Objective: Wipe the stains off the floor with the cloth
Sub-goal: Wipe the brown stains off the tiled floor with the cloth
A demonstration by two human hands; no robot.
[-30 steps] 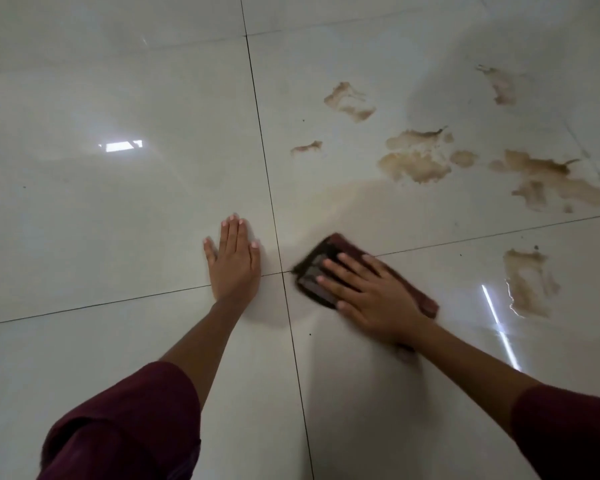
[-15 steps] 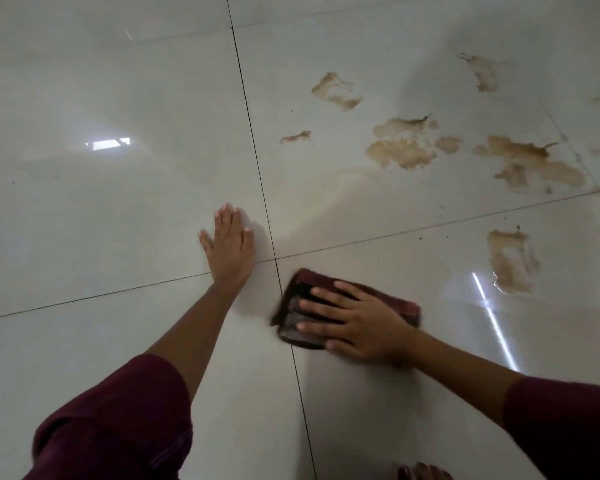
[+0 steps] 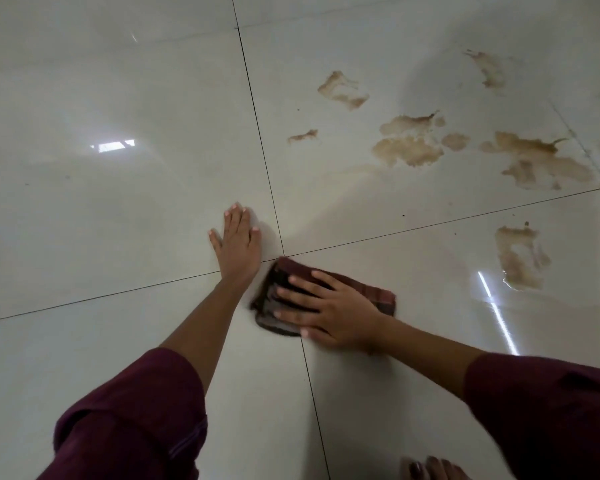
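Observation:
A folded dark maroon cloth lies flat on the pale glossy tiled floor, just below the crossing of the tile joints. My right hand presses down on it, fingers spread and pointing left. My left hand rests flat on the tile just left of the cloth, palm down, fingers together. Brown stains lie further out to the right: a large patch, a wide blotch, a lower stain, and smaller marks beyond.
Dark grout lines cross near my hands. Bright light reflections show on the wet-looking tile. Bare toes appear at the bottom edge. More stains reach toward the far right.
My right hand has slid the cloth toward me and to the left, from above the horizontal joint to below it, ending close to my left hand. The left hand stays planted.

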